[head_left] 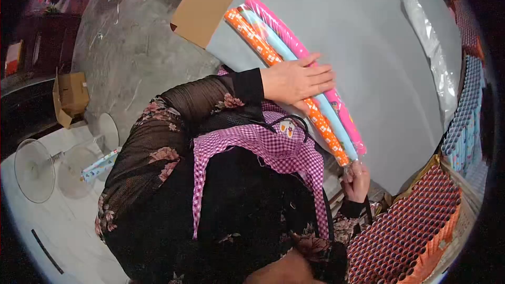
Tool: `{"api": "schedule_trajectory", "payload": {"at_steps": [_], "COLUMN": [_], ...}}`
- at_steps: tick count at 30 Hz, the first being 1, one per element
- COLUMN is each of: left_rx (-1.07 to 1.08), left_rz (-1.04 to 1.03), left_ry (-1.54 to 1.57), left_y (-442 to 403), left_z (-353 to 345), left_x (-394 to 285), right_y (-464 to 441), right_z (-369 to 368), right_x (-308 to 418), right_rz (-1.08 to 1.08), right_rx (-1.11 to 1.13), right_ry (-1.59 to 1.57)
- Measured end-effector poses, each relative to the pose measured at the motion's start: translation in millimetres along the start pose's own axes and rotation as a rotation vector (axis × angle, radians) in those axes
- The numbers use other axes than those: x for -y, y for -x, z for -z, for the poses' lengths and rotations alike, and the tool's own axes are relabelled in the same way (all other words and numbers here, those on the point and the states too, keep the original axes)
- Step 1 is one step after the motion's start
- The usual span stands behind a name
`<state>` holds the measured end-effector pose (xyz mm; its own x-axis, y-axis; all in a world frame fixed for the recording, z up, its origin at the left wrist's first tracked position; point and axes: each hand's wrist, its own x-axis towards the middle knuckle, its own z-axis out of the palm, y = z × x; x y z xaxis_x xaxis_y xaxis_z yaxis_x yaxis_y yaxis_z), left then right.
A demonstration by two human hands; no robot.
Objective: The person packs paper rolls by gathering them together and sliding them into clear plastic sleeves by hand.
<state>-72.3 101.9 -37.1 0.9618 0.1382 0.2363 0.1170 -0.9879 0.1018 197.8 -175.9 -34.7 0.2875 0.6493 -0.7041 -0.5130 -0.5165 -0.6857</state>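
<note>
Three rolls of patterned wrapping paper lie side by side in a clear plastic sleeve (362,162) on the grey tabletop: an orange roll (324,130), a light blue roll (336,124) and a pink roll (344,118). My left hand (300,81) rests flat across the middle of the bundle, its fingers stretched out over the rolls. At the near end, my right hand (357,181) is closed on the gathered end of the plastic sleeve. Its fingertips are partly hidden by plastic glare.
Brown cardboard (210,5) covers the table's far left edge. A long clear plastic package (431,47) lies on the right. Stacks of many rolls (405,221) stand at the lower right. On the left are a large clear spool (34,171) and an open carton (71,97).
</note>
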Motion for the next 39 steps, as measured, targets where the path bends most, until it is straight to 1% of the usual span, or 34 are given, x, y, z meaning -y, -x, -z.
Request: {"api": "schedule_trajectory", "payload": {"at_steps": [2, 3, 5, 6, 8, 12, 14, 15, 17, 18, 19, 20, 21, 23, 25, 26, 27, 29, 30, 33, 35, 37, 38, 39], "left_rx": [0.006, 0.013, 0.004, -0.006, 0.014, 0.026, 0.045, 0.061, 0.057, 0.061, 0.067, 0.093, 0.101, 0.104, 0.154, 0.158, 0.149, 0.159, 0.155, 0.155, 0.162, 0.155, 0.159, 0.155], "left_rz": [0.001, 0.002, -0.006, -0.011, -0.011, -0.013, -0.007, 0.001, -0.015, -0.008, -0.002, 0.024, -0.012, 0.021, 0.029, 0.034, 0.008, 0.043, 0.029, 0.037, 0.036, 0.062, 0.083, 0.078], "left_ry": [0.010, 0.017, 0.023, 0.029, 0.041, 0.025, 0.039, 0.050, 0.075, 0.066, 0.061, 0.104, 0.147, 0.143, 0.136, 0.098, 0.127, 0.095, 0.071, 0.073, 0.060, 0.036, 0.044, 0.049], "left_y": [0, -1, -1, -1, -2, -4, -5, -5, -6, -7, -9, -11, -11, -12, -13, -16, -18, -18, -17, -19, -22, -23, -23, -22], "left_z": [1, 1, 0, 0, 0, 2, 3, 4, 4, 5, 6, 6, 6, 5, 4, 4, 4, 5, 3, 5, 4, 4, 3, 2], "left_x": [0, 0, 2, 2, 2, 2, 2, 2, 3, 4, 4, 4, 5, 6, 6, 3, 2, 2, 2, 3, 2, 2, 1, 2], "right_y": [-3, -4, -4, -8, -17, -13, -4, -3, -2, -5, -6, -7, -7, -8, -10, -11, -12, -12, -14, -14, -15, -11, -6, -3], "right_z": [0, -1, -5, 0, 9, 4, -8, -7, -3, -3, 0, -2, -4, -9, -11, -8, -7, -15, -14, -21, -16, -14, -11, -9], "right_x": [-5, -4, 1, -1, -5, 0, 6, 8, 11, 5, 5, 7, 10, 8, 14, 13, 13, 20, 20, 27, 19, 15, 15, 14], "right_rz": [0.069, 0.071, -0.030, -0.032, -0.169, -0.195, -0.083, -0.087, 0.047, 0.015, 0.021, 0.002, -0.022, 0.121, 0.016, 0.037, 0.059, -0.069, -0.090, -0.111, -0.077, 0.028, 0.088, 0.089], "right_rx": [0.011, 0.010, 0.010, 0.010, -0.016, 0.030, -0.017, -0.035, 0.022, -0.053, -0.012, -0.031, -0.058, -0.071, 0.008, 0.008, 0.017, -0.052, -0.024, -0.064, -0.062, -0.176, -0.186, -0.193], "right_ry": [-0.014, -0.016, -0.137, -0.137, -0.315, -0.355, -0.198, -0.210, 0.094, 0.059, 0.028, 0.032, 0.034, 0.216, -0.060, -0.015, 0.033, -0.106, -0.153, -0.149, -0.185, -0.053, 0.080, 0.081]}}
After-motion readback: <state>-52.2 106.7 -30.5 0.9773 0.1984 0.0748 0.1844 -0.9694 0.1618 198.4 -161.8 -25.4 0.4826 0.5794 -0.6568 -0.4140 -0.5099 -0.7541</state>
